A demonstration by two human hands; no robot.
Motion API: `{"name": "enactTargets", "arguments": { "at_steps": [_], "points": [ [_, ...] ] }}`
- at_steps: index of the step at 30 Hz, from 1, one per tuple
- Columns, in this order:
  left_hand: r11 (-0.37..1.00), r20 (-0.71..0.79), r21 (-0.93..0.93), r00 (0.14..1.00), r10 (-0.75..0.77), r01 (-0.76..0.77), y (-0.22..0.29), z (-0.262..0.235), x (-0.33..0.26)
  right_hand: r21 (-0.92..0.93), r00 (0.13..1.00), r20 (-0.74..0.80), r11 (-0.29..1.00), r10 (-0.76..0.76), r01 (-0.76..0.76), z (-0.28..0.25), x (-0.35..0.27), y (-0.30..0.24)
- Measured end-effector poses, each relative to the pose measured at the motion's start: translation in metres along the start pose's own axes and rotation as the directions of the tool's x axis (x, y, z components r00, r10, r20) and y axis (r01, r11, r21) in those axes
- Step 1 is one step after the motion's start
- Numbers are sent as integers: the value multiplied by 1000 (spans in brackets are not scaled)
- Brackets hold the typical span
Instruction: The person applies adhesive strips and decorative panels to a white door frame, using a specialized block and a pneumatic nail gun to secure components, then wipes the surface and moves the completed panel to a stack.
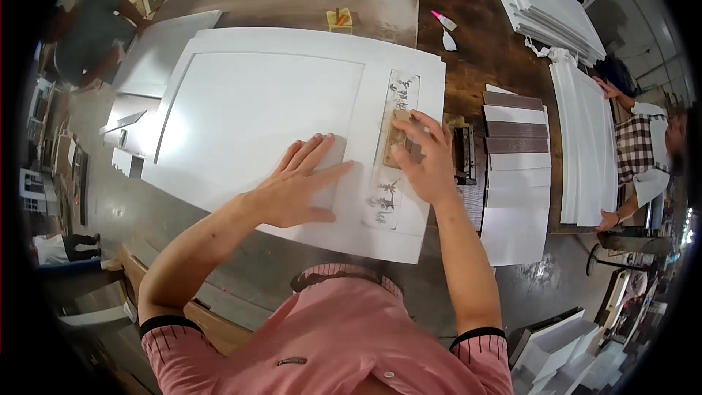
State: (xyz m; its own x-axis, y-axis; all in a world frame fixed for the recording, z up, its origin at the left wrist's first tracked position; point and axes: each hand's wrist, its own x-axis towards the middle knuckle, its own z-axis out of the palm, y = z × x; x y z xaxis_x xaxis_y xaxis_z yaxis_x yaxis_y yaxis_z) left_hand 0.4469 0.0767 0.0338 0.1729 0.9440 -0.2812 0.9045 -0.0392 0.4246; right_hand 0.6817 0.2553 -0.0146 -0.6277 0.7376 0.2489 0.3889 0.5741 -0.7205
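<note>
A large white panel with a recessed rectangular field lies on the table in front of me. Along its right side runs a narrow clear strip bearing dark marks; whether it is a loose sheet or part of the panel, I cannot tell. My right hand grips a tan wooden-looking block with thumb and fingers and rests it on the strip's middle, covering the marks there. My left hand is spread flat on the panel, left of the strip, holding nothing.
Right of the panel, brown and white boards overlap in a stack beside a dark metal-framed object. A white squeeze bottle and a yellow tray lie beyond. At far right, another person holds stacked white panels.
</note>
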Motion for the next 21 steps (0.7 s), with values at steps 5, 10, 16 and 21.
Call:
{"name": "enactTargets", "arguments": {
  "at_steps": [5,10,16,21],
  "points": [
    [997,-76,43,995,62,-59,13,-16,36,-28,1000,-5,1000,-12,12,-4,9,0],
    [974,-199,212,972,122,-78,-14,-29,96,-67,996,-31,994,-84,82,-6,12,2],
    [969,-186,245,978,91,-43,-13,-64,140,-33,994,-53,995,-99,97,-6,9,-6],
    [960,-62,279,998,-18,35,1,-75,147,239,954,-299,969,20,55,9,1,27]
  ]
}}
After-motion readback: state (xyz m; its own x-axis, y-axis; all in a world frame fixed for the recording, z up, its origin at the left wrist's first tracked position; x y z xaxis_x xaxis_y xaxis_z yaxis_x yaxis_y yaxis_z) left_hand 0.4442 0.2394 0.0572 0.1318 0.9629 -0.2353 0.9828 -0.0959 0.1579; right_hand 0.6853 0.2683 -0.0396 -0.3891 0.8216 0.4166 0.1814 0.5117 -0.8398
